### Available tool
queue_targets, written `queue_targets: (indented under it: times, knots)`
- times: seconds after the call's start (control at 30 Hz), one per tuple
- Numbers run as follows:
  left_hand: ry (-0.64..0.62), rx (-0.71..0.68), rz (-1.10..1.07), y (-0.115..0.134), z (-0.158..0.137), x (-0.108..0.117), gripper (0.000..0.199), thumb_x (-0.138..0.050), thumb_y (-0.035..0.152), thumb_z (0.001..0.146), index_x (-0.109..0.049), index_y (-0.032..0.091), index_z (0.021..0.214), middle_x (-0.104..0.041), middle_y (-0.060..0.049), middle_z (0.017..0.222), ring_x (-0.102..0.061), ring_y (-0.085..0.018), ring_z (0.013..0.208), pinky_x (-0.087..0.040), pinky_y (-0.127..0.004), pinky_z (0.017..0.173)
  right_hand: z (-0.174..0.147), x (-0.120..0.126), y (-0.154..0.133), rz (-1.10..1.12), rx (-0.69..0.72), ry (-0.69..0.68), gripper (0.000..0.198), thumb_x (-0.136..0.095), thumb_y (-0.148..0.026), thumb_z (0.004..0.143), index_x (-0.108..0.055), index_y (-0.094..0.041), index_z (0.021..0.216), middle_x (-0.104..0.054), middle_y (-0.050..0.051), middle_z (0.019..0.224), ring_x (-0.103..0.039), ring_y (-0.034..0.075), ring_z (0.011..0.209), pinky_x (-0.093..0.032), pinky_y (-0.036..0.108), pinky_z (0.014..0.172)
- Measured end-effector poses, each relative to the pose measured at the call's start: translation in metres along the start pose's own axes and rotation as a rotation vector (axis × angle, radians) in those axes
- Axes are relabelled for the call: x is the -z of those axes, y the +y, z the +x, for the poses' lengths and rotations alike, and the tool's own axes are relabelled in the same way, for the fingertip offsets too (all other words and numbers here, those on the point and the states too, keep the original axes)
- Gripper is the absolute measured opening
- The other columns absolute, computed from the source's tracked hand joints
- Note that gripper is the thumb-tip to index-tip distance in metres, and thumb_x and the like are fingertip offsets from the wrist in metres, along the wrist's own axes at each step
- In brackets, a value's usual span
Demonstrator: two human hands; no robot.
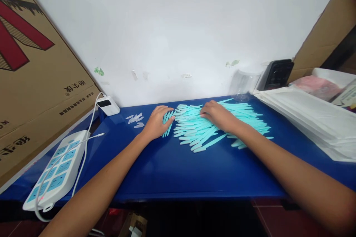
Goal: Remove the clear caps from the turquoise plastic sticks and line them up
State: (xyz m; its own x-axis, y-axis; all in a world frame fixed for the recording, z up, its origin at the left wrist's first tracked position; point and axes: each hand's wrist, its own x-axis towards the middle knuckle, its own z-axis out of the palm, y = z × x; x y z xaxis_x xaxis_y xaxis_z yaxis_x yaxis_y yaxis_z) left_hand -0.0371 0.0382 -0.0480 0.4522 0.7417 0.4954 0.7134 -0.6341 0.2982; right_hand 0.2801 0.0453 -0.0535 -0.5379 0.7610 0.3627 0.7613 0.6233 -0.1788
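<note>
A loose pile of turquoise eyebrow razors (194,129), slim sticks with paler ends, covers the middle of the blue table. Just left of it, a few more razors (167,127) lie side by side in a small row. My left hand (159,121) curls around that row, thumb and fingers closed on it. My right hand (214,113) rests over the upper part of the pile, fingertips pinched together at a razor; its far end is lost among the others. Several small translucent plastic pieces (135,119) lie left of my left hand.
A white power strip (57,170) with a cable lies at the left, near a small white device (108,106). Cardboard (55,74) stands beyond it. At the right are a clear plastic cup (246,83), a black object (278,74) and stacked white sheets (303,118). A white wall closes off the back.
</note>
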Motion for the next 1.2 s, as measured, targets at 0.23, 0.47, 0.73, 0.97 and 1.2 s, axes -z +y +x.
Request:
queue_targets:
  times: [0.23, 0.47, 0.73, 0.97, 1.2]
  knots:
    - [0.005, -0.014, -0.032, 0.001, 0.0, 0.0, 0.034, -0.058, 0.042, 0.103, -0.07, 0.02, 0.126, -0.072, -0.011, 0.127, -0.06, -0.03, 0.128, -0.051, -0.049, 0.11, -0.001, -0.005, -0.003, 0.044, -0.059, -0.017, 0.017, -0.06, -0.027, 0.102, -0.073, -0.017, 0.104, -0.068, 0.014, 0.106, -0.054, 0.032, 0.104, -0.044, 0.043, 0.089]
    - [0.034, -0.04, -0.053, 0.002, 0.0, -0.001, 0.03, -0.06, 0.039, 0.103, -0.071, 0.021, 0.123, -0.073, -0.011, 0.123, -0.062, -0.029, 0.124, -0.052, -0.048, 0.106, -0.001, -0.011, -0.001, -0.03, -0.11, -0.061, 0.017, -0.055, -0.03, 0.104, -0.066, -0.018, 0.097, -0.063, 0.014, 0.107, -0.051, 0.032, 0.104, -0.042, 0.044, 0.087]
    - [0.058, -0.102, -0.072, 0.002, -0.001, -0.004, 0.028, -0.065, 0.036, 0.101, -0.072, 0.019, 0.123, -0.074, -0.011, 0.119, -0.063, -0.028, 0.121, -0.052, -0.048, 0.106, -0.003, -0.005, -0.009, -0.074, -0.081, -0.07, 0.021, -0.049, -0.031, 0.107, -0.058, -0.019, 0.093, -0.059, 0.014, 0.104, -0.05, 0.032, 0.1, -0.043, 0.044, 0.086]
    - [0.088, -0.212, -0.107, 0.007, 0.001, 0.001, 0.035, -0.071, 0.037, 0.099, -0.07, 0.021, 0.131, -0.077, -0.01, 0.116, -0.066, -0.027, 0.115, -0.055, -0.046, 0.101, -0.003, 0.007, -0.022, 0.127, -0.011, 0.007, 0.021, -0.044, -0.037, 0.108, -0.051, -0.021, 0.096, -0.057, 0.014, 0.104, -0.048, 0.03, 0.098, -0.045, 0.045, 0.088]
    - [0.188, -0.439, -0.021, 0.015, 0.004, 0.008, 0.022, -0.065, 0.027, 0.103, -0.074, 0.018, 0.122, -0.08, -0.007, 0.093, -0.069, -0.021, 0.089, -0.057, -0.035, 0.079, -0.008, 0.02, -0.037, 0.342, -0.051, -0.073, 0.032, -0.041, -0.051, 0.108, -0.05, -0.024, 0.093, -0.057, 0.009, 0.099, -0.053, 0.028, 0.094, -0.046, 0.044, 0.089]
